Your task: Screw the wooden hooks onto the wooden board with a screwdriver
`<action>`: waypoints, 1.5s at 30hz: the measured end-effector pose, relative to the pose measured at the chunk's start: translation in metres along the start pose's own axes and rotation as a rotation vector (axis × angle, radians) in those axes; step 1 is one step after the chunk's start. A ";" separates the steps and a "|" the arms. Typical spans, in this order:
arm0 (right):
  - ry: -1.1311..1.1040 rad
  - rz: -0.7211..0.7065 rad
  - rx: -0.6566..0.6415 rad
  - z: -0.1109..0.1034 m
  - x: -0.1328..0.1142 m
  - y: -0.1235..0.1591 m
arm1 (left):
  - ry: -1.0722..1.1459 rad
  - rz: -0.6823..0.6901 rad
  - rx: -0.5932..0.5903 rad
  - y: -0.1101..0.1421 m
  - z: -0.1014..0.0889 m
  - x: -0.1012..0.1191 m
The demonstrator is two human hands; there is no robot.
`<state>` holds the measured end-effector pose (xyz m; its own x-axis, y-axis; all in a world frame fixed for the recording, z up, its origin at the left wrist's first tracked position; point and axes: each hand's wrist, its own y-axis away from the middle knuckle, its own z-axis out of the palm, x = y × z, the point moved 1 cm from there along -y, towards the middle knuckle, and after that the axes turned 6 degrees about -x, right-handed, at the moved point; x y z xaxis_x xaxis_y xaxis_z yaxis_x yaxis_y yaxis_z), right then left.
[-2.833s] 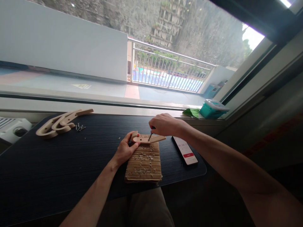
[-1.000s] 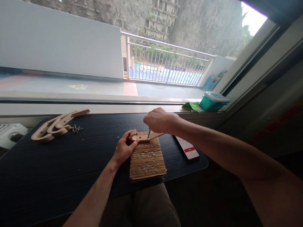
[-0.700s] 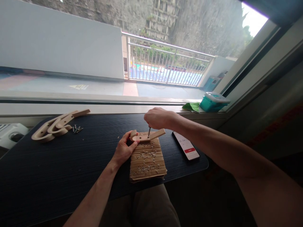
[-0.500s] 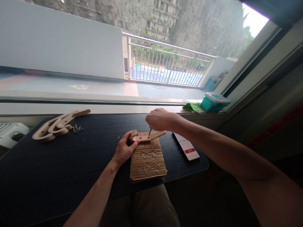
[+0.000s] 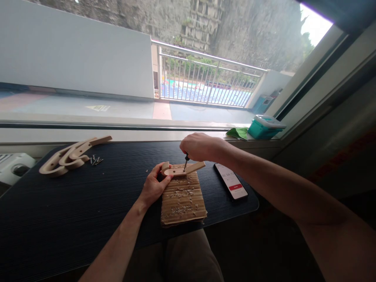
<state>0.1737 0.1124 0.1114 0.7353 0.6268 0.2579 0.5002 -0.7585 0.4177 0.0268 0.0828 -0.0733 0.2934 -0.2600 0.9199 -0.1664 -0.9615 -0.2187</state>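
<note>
My left hand [image 5: 154, 184] is closed on the curved end of a pale wooden hook [image 5: 178, 171], thumb at its near side. The hook lies across the far end of a corrugated cardboard pad [image 5: 183, 199], whose top is pitted with torn holes. My right hand [image 5: 199, 147] grips a screwdriver [image 5: 186, 159] from above, its dark handle partly hidden in the fist. The shaft points down, slightly tilted, with its tip at the right-hand hole of the hook. A second hole shows to the left. Whether a screw sits under the tip I cannot tell.
Several more wooden hooks [image 5: 70, 154] lie at the table's far left, beside a small pile of screws [image 5: 95, 159]. A phone [image 5: 231, 182] showing a timer rests right of the pad. On the windowsill are a green cloth [image 5: 237, 133] and a teal box [image 5: 264, 127].
My right hand has risen slightly and turned, so more of the screwdriver's dark handle shows. The left hand, hook and cardboard pad stay in place.
</note>
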 end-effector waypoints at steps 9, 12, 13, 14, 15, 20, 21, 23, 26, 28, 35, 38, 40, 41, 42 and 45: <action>0.017 0.070 -0.086 0.001 -0.004 -0.005 | 0.010 0.003 -0.005 0.000 0.000 -0.004; -0.005 0.080 -0.121 -0.004 -0.003 -0.001 | 0.001 -0.001 -0.001 0.000 0.000 -0.003; -0.010 0.080 -0.127 -0.005 -0.002 0.001 | -0.003 -0.002 -0.001 0.000 0.000 -0.002; -0.014 0.080 -0.127 -0.007 -0.002 0.003 | -0.006 -0.001 -0.001 0.000 0.000 -0.001; -0.016 0.081 -0.120 -0.008 -0.002 0.005 | -0.006 -0.001 -0.003 0.000 0.000 -0.001; -0.020 0.038 -0.058 -0.006 -0.001 0.005 | 0.004 0.000 -0.011 0.001 0.000 -0.001; -0.021 0.027 -0.047 -0.004 0.000 0.004 | 0.007 0.001 -0.011 0.001 0.000 -0.001; -0.024 0.022 -0.036 -0.001 0.002 0.001 | 0.005 0.001 -0.011 0.001 0.000 -0.002; -0.028 0.040 -0.041 0.002 0.003 -0.001 | 0.000 -0.005 -0.008 0.000 0.000 -0.003; -0.030 0.059 -0.041 0.002 0.004 0.000 | 0.002 -0.006 -0.010 0.000 0.000 -0.003; -0.076 0.075 -0.073 -0.006 0.005 0.008 | -0.012 0.016 -0.014 0.000 0.000 -0.003; -0.088 0.016 -0.032 -0.006 0.005 0.008 | -0.001 0.018 -0.012 0.000 0.000 -0.003; -0.107 -0.023 -0.014 -0.005 0.006 0.006 | -0.002 0.010 -0.008 0.000 0.000 -0.002; -0.119 -0.040 -0.010 -0.003 0.006 0.005 | -0.003 0.006 -0.007 0.000 0.000 -0.002; -0.130 -0.050 -0.010 -0.002 0.007 0.004 | -0.004 0.005 -0.006 0.000 0.000 -0.002; -0.162 -0.058 -0.020 0.004 0.011 -0.001 | 0.000 0.013 -0.009 0.000 0.000 -0.002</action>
<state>0.1829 0.1194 0.1106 0.7700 0.6316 0.0900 0.5360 -0.7169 0.4459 0.0260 0.0832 -0.0751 0.2915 -0.2720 0.9171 -0.1788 -0.9573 -0.2271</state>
